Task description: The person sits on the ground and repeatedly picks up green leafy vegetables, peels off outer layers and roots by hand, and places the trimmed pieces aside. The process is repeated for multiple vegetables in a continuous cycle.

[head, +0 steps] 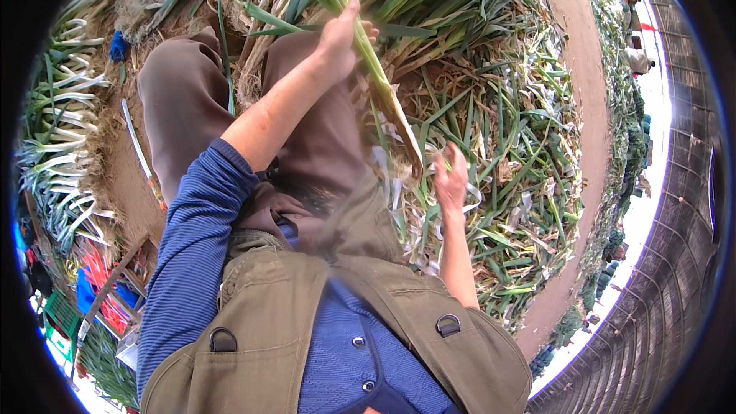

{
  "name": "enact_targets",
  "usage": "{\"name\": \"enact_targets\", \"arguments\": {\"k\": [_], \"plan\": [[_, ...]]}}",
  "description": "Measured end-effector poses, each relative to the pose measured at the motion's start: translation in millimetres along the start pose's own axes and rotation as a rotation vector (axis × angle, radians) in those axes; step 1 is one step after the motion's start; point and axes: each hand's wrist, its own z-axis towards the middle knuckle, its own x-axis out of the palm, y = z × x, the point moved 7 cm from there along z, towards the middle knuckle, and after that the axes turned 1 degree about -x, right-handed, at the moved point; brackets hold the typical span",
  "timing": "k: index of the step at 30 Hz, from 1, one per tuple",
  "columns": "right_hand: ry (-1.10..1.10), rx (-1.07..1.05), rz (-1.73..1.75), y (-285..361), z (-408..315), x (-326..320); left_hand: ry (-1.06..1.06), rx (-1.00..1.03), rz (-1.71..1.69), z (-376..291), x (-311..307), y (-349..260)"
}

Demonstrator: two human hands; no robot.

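Observation:
My left hand [344, 40] grips a leek [374, 60] above my right knee. Its green leaves point up and away from me. The lower end slants down to the right, where a brown, withered outer leaf [407, 132] hangs off it. My right hand [451, 178] is below and to the right of that end, fingers apart, over a litter of stripped leaves [506, 184]. A pale strip of leaf lies close by its fingers; I cannot tell whether they touch it. Beyond my knees lies a heap of untrimmed leeks [454, 0].
Along the left runs a row of white-stemmed leeks [72, 112] with roots facing me. A blue bundle [118, 46] and a thin stick [136, 141] lie on bare soil. At lower left are red strips [109, 287] and a green crate [62, 316]. A dirt path [586, 69] curves along the right.

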Motion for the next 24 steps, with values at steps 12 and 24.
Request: {"name": "enact_targets", "arguments": {"k": [12,24], "plan": [[0.41,0.152,0.947,175,153,72,0.41,0.022,-0.05,-30,18,-11],[0.278,0.058,1.112,242,200,57,0.379,0.041,-0.129,-10,17,3]]}}
